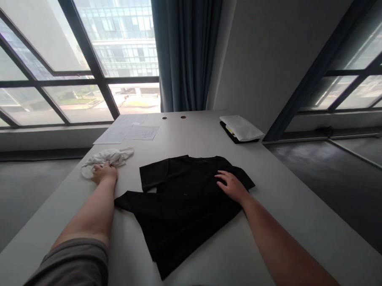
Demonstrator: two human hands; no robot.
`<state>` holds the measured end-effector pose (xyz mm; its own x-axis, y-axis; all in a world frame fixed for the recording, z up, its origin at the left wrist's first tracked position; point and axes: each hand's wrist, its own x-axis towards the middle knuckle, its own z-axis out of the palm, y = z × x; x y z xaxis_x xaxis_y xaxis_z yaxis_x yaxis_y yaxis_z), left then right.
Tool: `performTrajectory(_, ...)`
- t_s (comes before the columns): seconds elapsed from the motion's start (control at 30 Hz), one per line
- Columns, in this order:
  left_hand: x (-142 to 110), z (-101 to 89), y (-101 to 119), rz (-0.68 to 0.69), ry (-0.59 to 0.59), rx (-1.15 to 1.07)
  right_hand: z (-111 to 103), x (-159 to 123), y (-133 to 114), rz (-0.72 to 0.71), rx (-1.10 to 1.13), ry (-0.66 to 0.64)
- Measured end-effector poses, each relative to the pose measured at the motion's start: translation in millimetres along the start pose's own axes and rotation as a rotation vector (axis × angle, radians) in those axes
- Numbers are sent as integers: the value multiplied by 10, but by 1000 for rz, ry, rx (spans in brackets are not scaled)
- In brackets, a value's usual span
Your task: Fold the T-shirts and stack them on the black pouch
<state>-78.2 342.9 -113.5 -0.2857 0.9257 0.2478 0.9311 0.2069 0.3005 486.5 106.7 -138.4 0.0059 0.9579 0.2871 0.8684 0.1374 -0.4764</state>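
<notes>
Left grip (pixel 105 173) on one white cloth (pixel 121 155); right grip (pixel 232 187), black clothing (pixel 187 218).

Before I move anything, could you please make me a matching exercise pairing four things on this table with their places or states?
1. black clothing
2. white cloth
3. papers
4. white packet

A. flat, at the far left of the table
B. under the right hand
C. on top of a black item
D. crumpled, at the left hand

Pairs: 1-B, 2-D, 3-A, 4-C
</notes>
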Motion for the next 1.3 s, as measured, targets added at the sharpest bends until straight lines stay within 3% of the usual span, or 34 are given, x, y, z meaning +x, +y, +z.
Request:
performTrajectory(0.13,-23,-17,26,-234,80,43,-27,70,77,-23,12,-25)
performTrajectory(0.3,-172,-45,92,-204,169,54,-23,286,204,-65,-6,-42)
performTrajectory(0.47,-388,-41,206,-4,290,9,32,491,187,-119,-4,-54)
performTrajectory(0.63,-734,-42,461,312,162,-237,91,586,-3,-202,38,-117)
performTrajectory(0.73,-987,-44,640,559,18,-319,125,593,-83,-228,48,-55)
performTrajectory(0.83,-1165,-4,770,778,-221,-255,117,564,-15,-88,-11,54)
performTrajectory(0.9,-1213,41,813,828,-311,-154,69,523,126,80,-105,82)
performTrajectory(1.03,-1192,107,822,780,-307,-55,-122,402,513,367,-270,70)
performTrajectory(1.17,-1144,120,815,746,-311,-28,-312,295,813,433,-306,59)
performTrajectory(1.3,-1132,128,812,746,-314,-26,-434,240,939,518,-335,49)
